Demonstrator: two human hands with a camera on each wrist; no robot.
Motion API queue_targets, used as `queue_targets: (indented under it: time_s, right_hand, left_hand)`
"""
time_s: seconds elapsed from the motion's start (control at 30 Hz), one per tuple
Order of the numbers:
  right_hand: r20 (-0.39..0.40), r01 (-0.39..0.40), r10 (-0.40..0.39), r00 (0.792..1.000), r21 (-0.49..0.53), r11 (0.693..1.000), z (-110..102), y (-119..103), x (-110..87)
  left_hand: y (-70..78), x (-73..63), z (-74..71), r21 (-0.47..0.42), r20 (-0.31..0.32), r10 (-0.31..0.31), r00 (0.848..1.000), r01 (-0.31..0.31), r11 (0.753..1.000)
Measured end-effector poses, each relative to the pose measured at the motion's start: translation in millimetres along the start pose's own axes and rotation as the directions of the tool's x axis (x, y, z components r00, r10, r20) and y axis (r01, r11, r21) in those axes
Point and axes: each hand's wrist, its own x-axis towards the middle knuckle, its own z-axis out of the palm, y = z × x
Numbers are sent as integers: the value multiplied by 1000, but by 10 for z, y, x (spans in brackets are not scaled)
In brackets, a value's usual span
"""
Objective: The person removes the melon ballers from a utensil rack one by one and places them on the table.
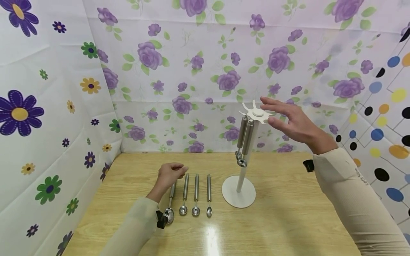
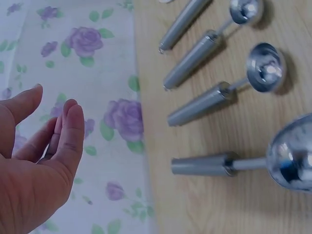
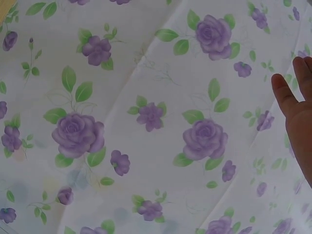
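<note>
My left hand point(image 1: 169, 176) hovers above the handle end of a large metal ice cream scoop point(image 1: 169, 214), its fingers loosely bent and holding nothing. In the left wrist view that scoop's handle point(image 2: 202, 165) lies apart from my fingers point(image 2: 69, 136). To its right, two small round scoops point(image 1: 183, 210) point(image 1: 195, 211) and a narrow oval scoop point(image 1: 209, 212) lie in a row. My right hand point(image 1: 296, 122) is raised beside the hooked top of a white stand point(image 1: 257, 113), fingers extended; whether it touches the hooks I cannot tell. Two small metal scoops point(image 1: 247, 138) hang from the stand's left side.
The stand's round white base point(image 1: 230, 197) rests on the wooden table point(image 1: 278, 220), right of the row of scoops. Flowered cloth point(image 1: 182, 64) rises behind the table, with patterned cloths on the left point(image 1: 64, 124) and right point(image 1: 389, 117).
</note>
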Motion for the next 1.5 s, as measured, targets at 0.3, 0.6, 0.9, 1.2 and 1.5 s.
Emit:
queue_targets:
  time_s: [0.3, 0.6, 0.9, 1.2, 1.5]
  right_hand:
    - [19, -24, 25, 1000, -25, 999, -16, -7, -1]
    - [41, -46, 47, 998, -43, 998, -42, -17, -12]
    - [55, -50, 52, 997, -43, 998, -54, -24, -10]
    - [66, -61, 64, 996, -46, 997, -61, -39, -9]
    - [77, -84, 87, 993, -34, 996, -55, -60, 3]
  left_hand:
    - [267, 12, 88, -73, 48, 50, 998, -46, 996]
    - [565, -13, 224, -98, 93, 152, 984, -143, 985]
    - [826, -20, 317, -195, 151, 229, 962, -198, 961]
    - [1039, -31, 418, -217, 203, 296, 933, -252, 943]
    - [1247, -73, 602, -217, 242, 407, 881, -360, 907]
